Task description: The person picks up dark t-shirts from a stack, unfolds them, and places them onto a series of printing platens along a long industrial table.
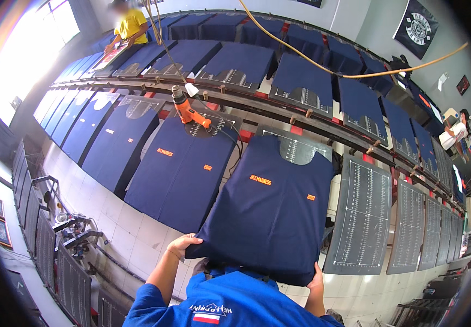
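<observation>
In front of me a navy T-shirt [268, 218] with small orange prints on its chest lies over a flat printing board. The board's marked grey end [305, 151] shows through the neck opening. My left hand [185, 243] pinches the shirt's lower left corner and draws it outward. At the lower right edge, my right hand [316, 282] holds the hem, with some of its fingers hidden by the cloth. Just to the left, another navy T-shirt [178, 169] with similar orange prints is spread on its own board. An orange heat gun [190, 113] rests near that shirt's neck.
Right of my shirt stand bare grey boards [360, 215] with white ruler marks. A long dark rail [257, 103] runs behind, with more shirt-covered boards beyond. A yellow cable [301, 53] hangs overhead. One person in yellow [132, 27] works at the far left; another person [454, 133] is at right.
</observation>
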`<state>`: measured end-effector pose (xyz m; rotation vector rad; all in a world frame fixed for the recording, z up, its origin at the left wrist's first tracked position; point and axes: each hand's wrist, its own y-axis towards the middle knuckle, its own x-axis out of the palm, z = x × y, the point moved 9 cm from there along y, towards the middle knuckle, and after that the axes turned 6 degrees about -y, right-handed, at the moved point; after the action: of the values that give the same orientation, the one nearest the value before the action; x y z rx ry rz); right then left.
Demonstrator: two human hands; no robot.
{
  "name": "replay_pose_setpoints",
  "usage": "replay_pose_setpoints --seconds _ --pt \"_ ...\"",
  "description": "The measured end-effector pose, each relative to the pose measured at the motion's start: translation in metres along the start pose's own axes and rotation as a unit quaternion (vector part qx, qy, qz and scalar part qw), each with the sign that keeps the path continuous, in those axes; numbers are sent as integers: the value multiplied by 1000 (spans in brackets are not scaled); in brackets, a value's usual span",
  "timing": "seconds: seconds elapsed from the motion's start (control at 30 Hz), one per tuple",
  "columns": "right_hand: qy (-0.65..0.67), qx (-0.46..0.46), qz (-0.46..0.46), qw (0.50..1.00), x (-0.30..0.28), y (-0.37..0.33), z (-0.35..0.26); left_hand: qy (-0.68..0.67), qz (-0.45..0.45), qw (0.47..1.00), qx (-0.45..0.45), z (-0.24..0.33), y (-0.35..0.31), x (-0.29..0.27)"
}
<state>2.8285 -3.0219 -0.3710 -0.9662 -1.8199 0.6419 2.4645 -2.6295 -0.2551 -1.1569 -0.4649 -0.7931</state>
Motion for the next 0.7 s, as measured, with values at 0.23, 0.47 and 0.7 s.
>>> replay_pose_setpoints --seconds 0.23,0.47,0.7 --pt "-214 -217 140 942 154 -134 -152 163 -130 956 206 164 -5 156" --pt "-80 -480 52 872 361 -255 -209 109 -274 908 298 331 -97 185" --pt "-43 -671 -43 739 469 -370 -138 158 -282 830 455 456 -295 150"
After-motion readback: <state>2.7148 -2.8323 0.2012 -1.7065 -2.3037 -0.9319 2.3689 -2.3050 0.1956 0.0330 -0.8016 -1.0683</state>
